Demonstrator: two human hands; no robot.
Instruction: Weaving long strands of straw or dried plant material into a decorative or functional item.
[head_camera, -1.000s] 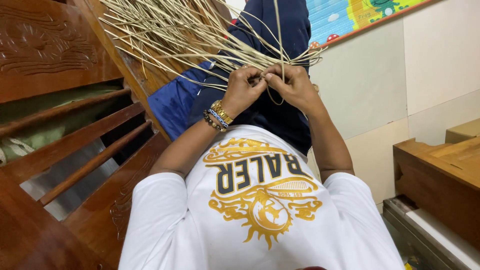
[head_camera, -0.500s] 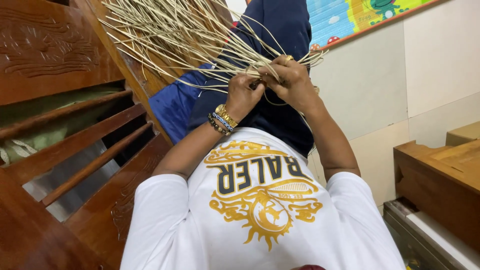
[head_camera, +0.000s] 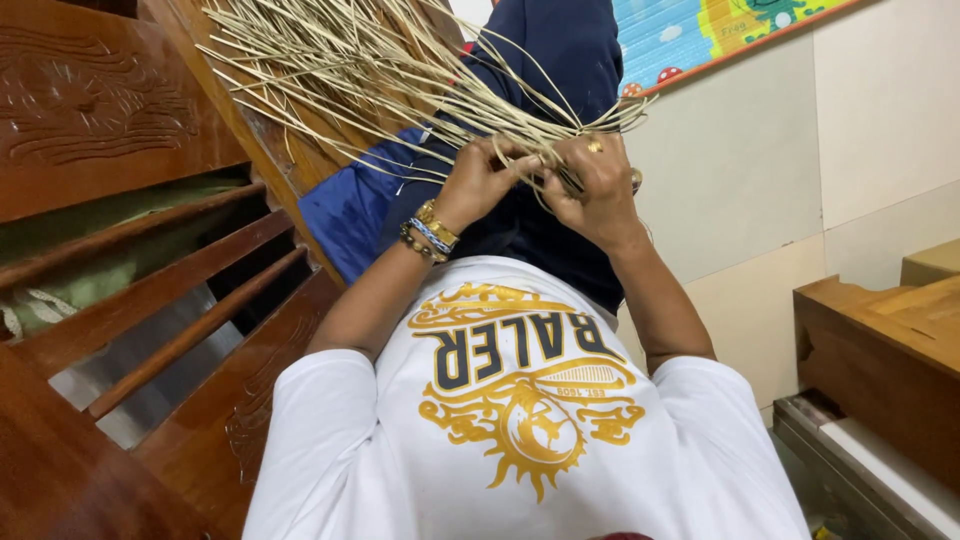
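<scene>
— What have the hands got?
— My left hand (head_camera: 478, 178) and right hand (head_camera: 597, 185) are both closed on the straw strips (head_camera: 400, 75), held above my lap; the loose ends fan far left.

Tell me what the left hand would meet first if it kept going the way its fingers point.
Probably the right hand: the left hand points across the bundle of pale straw strips toward it, and they nearly touch already. Depth is hard to judge.

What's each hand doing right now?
Left hand: closed, pinching the pale reed strands.
Right hand: closed on the same strands.
</scene>
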